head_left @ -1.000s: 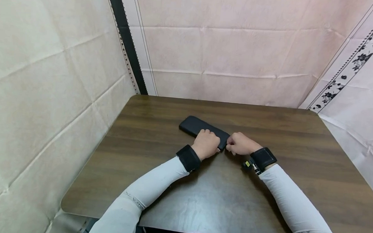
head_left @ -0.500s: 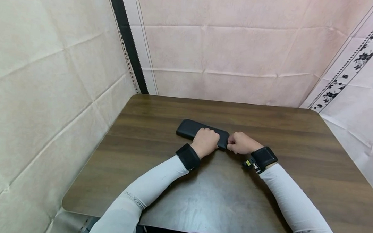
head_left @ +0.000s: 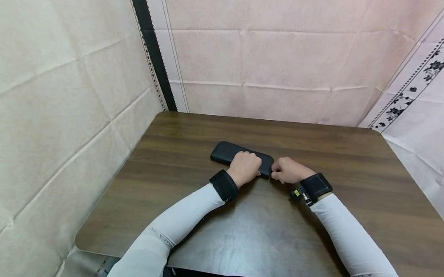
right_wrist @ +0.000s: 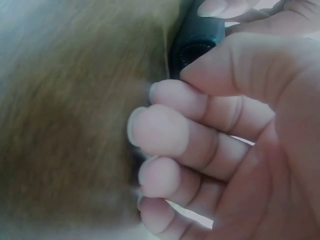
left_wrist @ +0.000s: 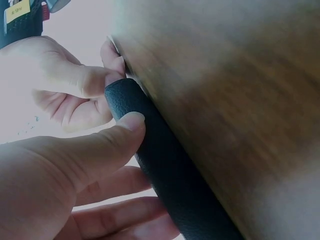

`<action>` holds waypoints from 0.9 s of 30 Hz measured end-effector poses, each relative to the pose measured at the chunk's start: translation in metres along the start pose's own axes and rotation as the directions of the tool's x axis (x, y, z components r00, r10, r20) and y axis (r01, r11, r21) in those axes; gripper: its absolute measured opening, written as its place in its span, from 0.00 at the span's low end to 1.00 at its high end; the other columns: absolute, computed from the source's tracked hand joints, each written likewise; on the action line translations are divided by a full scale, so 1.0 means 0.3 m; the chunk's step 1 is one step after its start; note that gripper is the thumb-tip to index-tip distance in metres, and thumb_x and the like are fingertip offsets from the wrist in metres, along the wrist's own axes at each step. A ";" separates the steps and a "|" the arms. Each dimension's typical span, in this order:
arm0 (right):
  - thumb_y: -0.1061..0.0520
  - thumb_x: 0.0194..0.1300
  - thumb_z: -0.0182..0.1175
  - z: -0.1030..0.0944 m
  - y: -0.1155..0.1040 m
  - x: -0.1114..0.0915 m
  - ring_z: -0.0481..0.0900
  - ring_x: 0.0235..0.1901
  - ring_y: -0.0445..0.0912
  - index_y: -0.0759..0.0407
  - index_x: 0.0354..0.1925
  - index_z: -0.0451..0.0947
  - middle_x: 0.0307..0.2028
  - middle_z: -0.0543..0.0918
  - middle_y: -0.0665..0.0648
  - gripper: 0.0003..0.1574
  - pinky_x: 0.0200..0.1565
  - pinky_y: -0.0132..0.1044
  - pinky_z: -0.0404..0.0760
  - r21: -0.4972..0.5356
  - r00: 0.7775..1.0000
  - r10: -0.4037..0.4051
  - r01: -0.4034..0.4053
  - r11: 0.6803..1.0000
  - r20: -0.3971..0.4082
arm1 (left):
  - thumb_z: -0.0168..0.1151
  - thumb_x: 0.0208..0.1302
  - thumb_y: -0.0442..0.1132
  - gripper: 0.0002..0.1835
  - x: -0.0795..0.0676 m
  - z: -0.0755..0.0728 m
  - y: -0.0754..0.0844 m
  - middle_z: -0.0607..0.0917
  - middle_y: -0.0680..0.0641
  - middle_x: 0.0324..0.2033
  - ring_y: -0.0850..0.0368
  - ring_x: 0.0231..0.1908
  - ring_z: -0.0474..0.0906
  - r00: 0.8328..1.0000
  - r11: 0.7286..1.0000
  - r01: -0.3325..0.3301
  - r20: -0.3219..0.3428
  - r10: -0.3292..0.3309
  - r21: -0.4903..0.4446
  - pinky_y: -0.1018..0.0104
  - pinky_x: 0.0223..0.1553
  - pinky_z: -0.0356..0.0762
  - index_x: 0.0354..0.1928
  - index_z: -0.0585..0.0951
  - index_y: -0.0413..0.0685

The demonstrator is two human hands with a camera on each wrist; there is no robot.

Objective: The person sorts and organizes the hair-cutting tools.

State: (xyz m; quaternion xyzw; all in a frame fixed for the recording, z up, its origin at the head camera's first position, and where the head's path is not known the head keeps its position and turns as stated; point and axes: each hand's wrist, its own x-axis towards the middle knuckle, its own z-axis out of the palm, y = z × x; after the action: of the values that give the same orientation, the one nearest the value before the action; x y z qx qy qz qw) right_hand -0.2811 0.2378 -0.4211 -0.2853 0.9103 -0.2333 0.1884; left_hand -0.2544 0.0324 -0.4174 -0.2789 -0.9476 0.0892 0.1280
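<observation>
A long black case (head_left: 225, 152) with a leathery surface and rounded corners lies near the middle of the table. My left hand (head_left: 244, 168) grips it toward its right end; in the left wrist view the thumb (left_wrist: 131, 121) presses the near side while the fingers pass behind it. At the case's right end, my right hand (head_left: 289, 170) pinches the corner between thumb and curled forefinger. Dotted edging shows on that end of the case (right_wrist: 197, 50) in the right wrist view. What exactly the right fingertips pinch is hidden.
The brown wood-grain table (head_left: 192, 133) has rounded corners. Pale creased cloth (head_left: 277, 66) hangs behind it and at both sides. Black wrist straps (head_left: 224, 187) and white sleeves (head_left: 183, 217) cover the arms.
The case has turned slightly on the table: its left end has come nearer to me and its right end has moved a little away. Both hands stay in nearly the same place.
</observation>
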 end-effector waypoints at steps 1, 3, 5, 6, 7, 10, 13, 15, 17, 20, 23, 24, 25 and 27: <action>0.60 0.72 0.57 -0.002 -0.003 -0.001 0.72 0.17 0.41 0.54 0.25 0.83 0.16 0.77 0.47 0.17 0.23 0.33 0.68 0.001 1.000 0.000 0.000 1.000 0.002 | 0.73 0.63 0.60 0.17 0.001 -0.001 -0.001 0.91 0.53 0.31 0.57 0.30 0.86 1.000 1.000 0.002 -0.005 -0.002 0.003 0.64 0.32 0.84 0.39 0.93 0.57; 0.60 0.72 0.57 -0.005 -0.007 -0.002 0.72 0.17 0.41 0.55 0.25 0.83 0.16 0.76 0.47 0.17 0.22 0.33 0.67 0.005 1.000 0.000 0.000 1.000 0.004 | 0.73 0.63 0.60 0.17 0.001 -0.003 -0.001 0.91 0.53 0.31 0.57 0.30 0.86 1.000 1.000 0.005 -0.009 -0.005 0.009 0.64 0.31 0.84 0.39 0.93 0.57; 0.60 0.72 0.57 -0.006 -0.008 -0.002 0.72 0.17 0.41 0.55 0.25 0.83 0.16 0.76 0.47 0.17 0.22 0.33 0.67 0.006 1.000 0.005 -0.005 1.000 0.012 | 0.73 0.63 0.60 0.16 0.001 -0.004 0.000 0.91 0.53 0.30 0.57 0.29 0.86 1.000 1.000 0.003 -0.006 -0.003 0.004 0.64 0.31 0.84 0.39 0.93 0.57; 0.60 0.72 0.57 -0.005 -0.008 -0.002 0.72 0.17 0.41 0.55 0.25 0.83 0.16 0.76 0.47 0.17 0.22 0.33 0.67 0.007 1.000 0.008 -0.009 1.000 0.015 | 0.73 0.63 0.60 0.16 0.001 -0.003 0.000 0.91 0.53 0.30 0.57 0.29 0.86 1.000 1.000 0.001 -0.003 -0.001 0.002 0.64 0.31 0.84 0.39 0.93 0.57; 0.60 0.72 0.57 -0.004 -0.007 -0.003 0.72 0.17 0.41 0.55 0.25 0.83 0.16 0.76 0.47 0.17 0.22 0.33 0.67 0.007 1.000 0.011 -0.011 1.000 0.019 | 0.73 0.63 0.60 0.16 0.000 -0.002 0.000 0.91 0.53 0.30 0.57 0.29 0.86 1.000 1.000 0.000 -0.001 0.000 -0.001 0.64 0.31 0.84 0.39 0.93 0.57; 0.60 0.73 0.58 -0.001 -0.002 -0.003 0.71 0.16 0.41 0.55 0.25 0.83 0.15 0.76 0.47 0.17 0.22 0.33 0.67 0.006 1.000 0.012 -0.012 1.000 0.023 | 0.73 0.63 0.60 0.17 0.001 0.000 0.001 0.91 0.53 0.31 0.57 0.30 0.86 1.000 1.000 -0.002 0.003 0.002 -0.007 0.64 0.31 0.85 0.39 0.93 0.57; 0.61 0.73 0.58 0.002 0.004 -0.001 0.71 0.16 0.41 0.55 0.24 0.83 0.15 0.76 0.47 0.18 0.22 0.33 0.67 0.007 1.000 0.005 -0.005 1.000 0.022 | 0.72 0.63 0.60 0.17 0.004 0.001 0.000 0.92 0.53 0.32 0.57 0.30 0.86 1.000 1.000 0.003 0.005 -0.003 -0.013 0.63 0.32 0.85 0.40 0.93 0.56; 0.61 0.72 0.58 0.004 0.007 0.000 0.71 0.16 0.41 0.55 0.23 0.82 0.15 0.76 0.47 0.18 0.22 0.32 0.67 0.009 1.000 -0.002 0.002 1.000 0.023 | 0.72 0.64 0.60 0.17 0.004 0.000 -0.001 0.92 0.53 0.32 0.57 0.30 0.86 1.000 1.000 0.003 0.008 -0.003 -0.015 0.63 0.32 0.85 0.40 0.93 0.56; 0.62 0.71 0.58 0.004 0.007 -0.001 0.71 0.16 0.40 0.55 0.22 0.82 0.15 0.76 0.46 0.19 0.22 0.32 0.67 0.011 0.999 -0.017 0.017 1.000 0.031 | 0.72 0.64 0.60 0.17 0.004 0.001 -0.001 0.91 0.53 0.31 0.57 0.29 0.86 1.000 1.000 0.003 0.009 -0.003 -0.018 0.63 0.31 0.84 0.40 0.93 0.57; 0.62 0.71 0.58 0.003 0.003 -0.002 0.72 0.16 0.40 0.55 0.21 0.82 0.14 0.76 0.46 0.19 0.22 0.31 0.67 0.018 0.998 -0.038 0.037 0.999 0.057 | 0.72 0.64 0.60 0.16 0.003 0.000 -0.002 0.91 0.54 0.30 0.58 0.28 0.85 1.000 1.000 0.002 0.011 -0.002 -0.017 0.64 0.30 0.84 0.39 0.93 0.57; 0.63 0.70 0.58 -0.001 -0.005 -0.005 0.73 0.16 0.39 0.56 0.21 0.82 0.14 0.76 0.47 0.19 0.22 0.30 0.66 0.027 0.995 -0.056 0.054 0.998 0.082 | 0.72 0.64 0.60 0.17 0.003 -0.003 -0.002 0.90 0.54 0.29 0.58 0.28 0.84 1.000 1.000 0.007 0.014 -0.007 -0.016 0.64 0.29 0.83 0.39 0.93 0.57; 0.63 0.70 0.58 -0.003 -0.008 -0.006 0.73 0.16 0.39 0.56 0.21 0.82 0.14 0.76 0.46 0.20 0.22 0.30 0.66 0.027 0.994 -0.059 0.057 0.998 0.087 | 0.72 0.64 0.60 0.17 0.003 -0.004 -0.003 0.90 0.54 0.29 0.58 0.28 0.84 1.000 1.000 0.009 0.016 -0.009 -0.015 0.64 0.29 0.83 0.39 0.93 0.57; 0.63 0.71 0.58 -0.004 -0.011 -0.006 0.73 0.16 0.39 0.56 0.21 0.82 0.14 0.76 0.47 0.20 0.22 0.30 0.66 0.027 0.994 -0.061 0.058 0.998 0.088 | 0.72 0.64 0.60 0.17 0.003 -0.004 -0.003 0.90 0.54 0.29 0.58 0.28 0.84 1.000 1.000 0.011 0.016 -0.011 -0.015 0.64 0.30 0.83 0.40 0.93 0.56; 0.64 0.70 0.58 -0.004 -0.014 -0.008 0.73 0.15 0.39 0.56 0.20 0.82 0.13 0.76 0.47 0.20 0.22 0.30 0.66 0.030 0.994 -0.064 0.061 0.998 0.088 | 0.72 0.64 0.60 0.17 0.004 -0.004 -0.003 0.91 0.53 0.30 0.58 0.29 0.84 1.000 1.000 0.014 0.016 -0.013 -0.019 0.64 0.30 0.83 0.40 0.93 0.56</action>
State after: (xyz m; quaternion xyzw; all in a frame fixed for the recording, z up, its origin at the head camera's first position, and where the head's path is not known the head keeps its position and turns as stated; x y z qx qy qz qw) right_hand -0.2780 0.2365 -0.4172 -0.3213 0.8883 -0.2385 0.2254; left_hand -0.2555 0.0324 -0.4159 -0.2730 -0.9512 0.0815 0.1186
